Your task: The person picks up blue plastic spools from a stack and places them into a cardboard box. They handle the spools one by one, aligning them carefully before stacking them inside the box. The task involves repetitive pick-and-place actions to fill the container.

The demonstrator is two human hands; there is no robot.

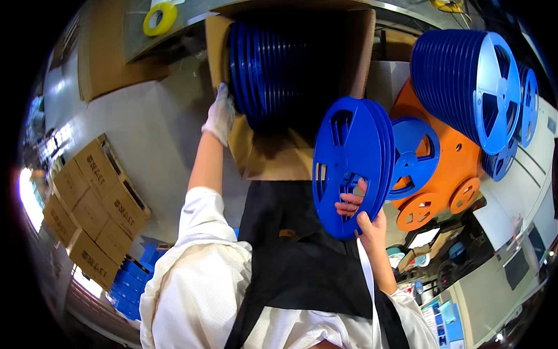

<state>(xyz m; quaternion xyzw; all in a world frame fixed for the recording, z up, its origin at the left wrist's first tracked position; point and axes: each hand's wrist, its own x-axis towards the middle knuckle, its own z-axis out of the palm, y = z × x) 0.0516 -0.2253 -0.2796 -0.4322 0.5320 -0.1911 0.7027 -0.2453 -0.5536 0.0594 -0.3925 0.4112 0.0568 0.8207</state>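
Several blue reels (349, 166) in right hand (363, 218) grip

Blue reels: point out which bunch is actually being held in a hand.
The small bunch of blue reels at centre, gripped low through its spokes by the bare right hand. The boxed row is only touched by the gloved left hand; the right-side stack is untouched.

Two hands showed, one gloved (220, 119) at eleven o'clock; one yellow tape roll (159, 18) at eleven; one open carton of blue reels (273, 64) at twelve; three orange reels (450, 160) at three
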